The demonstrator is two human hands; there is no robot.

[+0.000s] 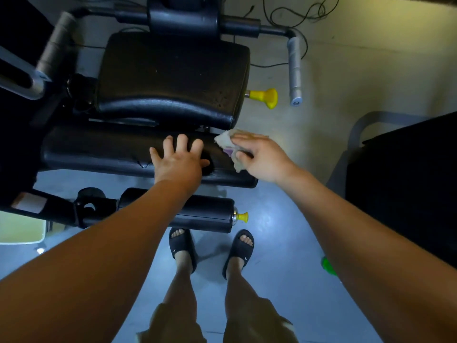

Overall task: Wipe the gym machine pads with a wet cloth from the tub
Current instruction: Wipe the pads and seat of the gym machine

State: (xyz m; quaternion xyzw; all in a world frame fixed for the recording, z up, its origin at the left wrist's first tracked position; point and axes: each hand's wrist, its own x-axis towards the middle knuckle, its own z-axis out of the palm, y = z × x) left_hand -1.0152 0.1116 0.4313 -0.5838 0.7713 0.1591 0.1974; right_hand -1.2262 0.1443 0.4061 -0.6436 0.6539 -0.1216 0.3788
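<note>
Now the right hand [259, 157] grips a crumpled cloth [226, 142] on the oblong vinyl pad [99, 152], right end; left hand [178, 162] lies splayed flat.

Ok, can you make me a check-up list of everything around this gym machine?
Surface: long black pad, dark and shiny.
Job's things: pale cloth at that pad's right end; seat pad behind it; roller pad in front.
Clutter: green object on the floor, partly hidden by the right arm.
Hands: left hand flat on the long black pad, fingers spread; right hand grips the pale cloth.
Cables: black cables loose on the floor behind the machine.
Surroundings: yellow knob, grey handle, dark machine on the right, pale container on the left.
</note>
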